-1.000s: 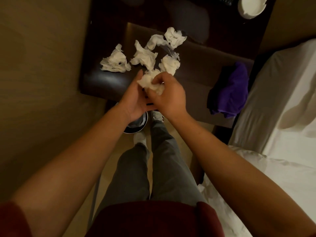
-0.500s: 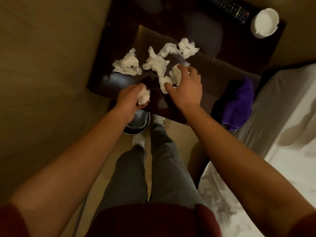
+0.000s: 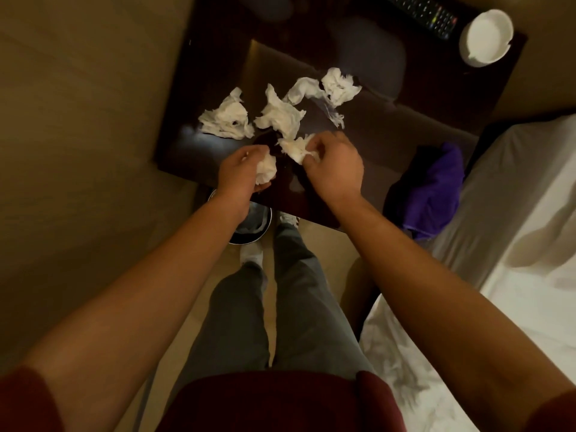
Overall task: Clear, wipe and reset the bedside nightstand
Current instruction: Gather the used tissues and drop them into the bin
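On the dark nightstand lie several crumpled white tissues: one at the left, one in the middle and one further back. My left hand holds a balled tissue over the front edge. My right hand pinches another crumpled tissue just off the top, close to the left hand.
A white ashtray and a black remote sit at the back right of the nightstand. A purple cloth hangs at its right edge beside the white bed. A round bin stands on the floor below my left wrist.
My right hand has closed on a tissue near the front and drawn it back toward the left hand. The left hand keeps its balled tissue in about the same spot.
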Motion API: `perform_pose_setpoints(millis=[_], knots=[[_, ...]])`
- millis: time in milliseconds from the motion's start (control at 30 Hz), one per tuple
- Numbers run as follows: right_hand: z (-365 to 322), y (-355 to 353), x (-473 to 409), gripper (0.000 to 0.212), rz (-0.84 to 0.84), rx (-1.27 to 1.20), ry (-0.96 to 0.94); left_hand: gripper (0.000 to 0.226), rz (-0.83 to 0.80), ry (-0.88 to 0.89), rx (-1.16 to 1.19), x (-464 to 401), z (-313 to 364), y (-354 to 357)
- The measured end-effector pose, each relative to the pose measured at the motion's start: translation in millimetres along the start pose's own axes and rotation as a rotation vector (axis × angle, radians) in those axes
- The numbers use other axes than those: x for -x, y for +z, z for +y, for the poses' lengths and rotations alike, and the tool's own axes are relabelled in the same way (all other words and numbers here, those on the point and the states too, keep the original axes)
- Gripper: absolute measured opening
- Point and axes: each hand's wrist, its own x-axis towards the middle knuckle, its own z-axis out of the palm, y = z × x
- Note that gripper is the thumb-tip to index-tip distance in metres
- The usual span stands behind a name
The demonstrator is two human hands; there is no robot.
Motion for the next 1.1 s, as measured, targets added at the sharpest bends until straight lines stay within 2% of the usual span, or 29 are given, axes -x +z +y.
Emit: perform_pose_setpoints(millis=[100, 200, 267, 333, 433, 533, 700, 767, 900, 1100], knots=[[-14, -12, 6, 0.017, -0.030, -0.123, -0.107, 0.009, -0.026, 0.047, 0.034, 6, 6, 2], [-31, -15, 11, 0.018, -0.055, -0.206, -0.197, 0.035, -0.087, 0.020, 0.081, 11, 11, 2], [-39, -11, 14, 0.020, -0.092, -0.226, -0.229, 0.044, -0.154, 0.027, 0.103, 10, 13, 0], [-46, -6, 15, 0.022, -0.149, -0.229, -0.252, 0.040, -0.184, 0.055, 0.106, 9, 14, -1], [-51, -2, 13, 0.022, -0.216, -0.243, -0.250, 0.026, -0.062, 0.103, 0.063, 5, 14, -2], [-50, -6, 0, 0.025, -0.187, -0.270, -0.211, 0.025, 0.023, 0.112, 0.072, 1, 16, -6], [-35, -23, -45, 0.045, 0.122, -0.084, -0.073, 0.015, 0.061, 0.082, 0.123, 1, 23, -12], [-28, -28, -67, 0.052, 0.117, 0.037, -0.007, 0.009, 0.063, 0.059, 0.151, 3, 22, -13], [-27, -27, -95, 0.051, 0.015, 0.221, 0.069, 0.004, 0.082, 0.046, 0.173, 3, 18, -20], [-27, -13, -100, 0.040, 0.000, 0.358, 0.018, 0.004, 0.105, 0.053, 0.183, 3, 17, -24]])
